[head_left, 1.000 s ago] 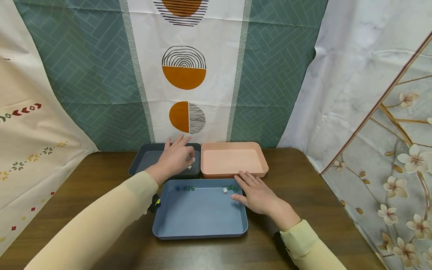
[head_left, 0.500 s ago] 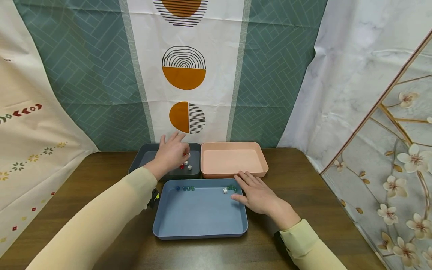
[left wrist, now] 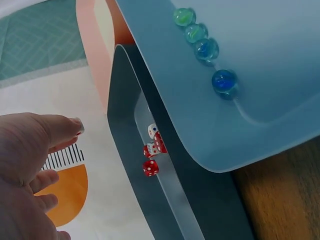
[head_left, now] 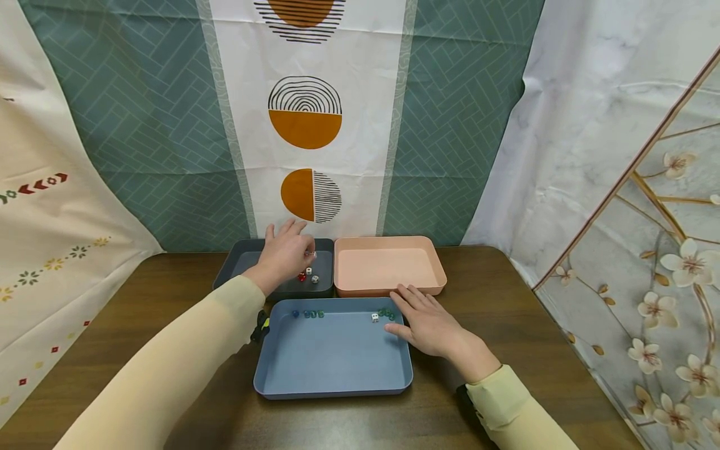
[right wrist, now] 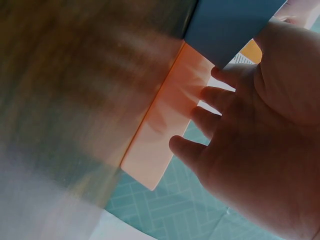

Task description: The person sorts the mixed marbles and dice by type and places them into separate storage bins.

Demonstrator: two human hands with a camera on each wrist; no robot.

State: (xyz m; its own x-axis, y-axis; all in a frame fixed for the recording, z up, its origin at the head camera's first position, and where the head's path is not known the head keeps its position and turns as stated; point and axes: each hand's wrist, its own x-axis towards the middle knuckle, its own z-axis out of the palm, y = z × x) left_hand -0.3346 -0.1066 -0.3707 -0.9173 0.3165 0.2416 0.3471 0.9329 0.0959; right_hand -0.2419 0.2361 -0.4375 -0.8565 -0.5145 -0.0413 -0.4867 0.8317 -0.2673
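My left hand (head_left: 283, 257) reaches over the dark grey tray (head_left: 239, 265) at the back left. Its thumb and index finger pinch a small die (left wrist: 80, 131), mostly hidden, with a bit of red showing at the fingertips. In that tray, red dice (left wrist: 150, 168) and white dice (head_left: 315, 279) lie near the right end. My right hand (head_left: 430, 325) rests with spread fingers at the right back corner of the blue tray (head_left: 332, 362), fingertips at the pink tray's front rim. Beside its thumb, a white die (head_left: 375, 318) sits in the blue tray.
Blue and green glass marbles (left wrist: 224, 82) line the blue tray's back edge at left; green marbles (head_left: 387, 314) lie at its right. The pink tray (head_left: 390, 265) adjoins the grey one. All trays stand on a wooden table (head_left: 484, 281) before hanging cloth (head_left: 461, 156).
My left hand has drawn back leftward and slightly away within the grey tray, uncovering red and white dice. The right hand has stayed in place.
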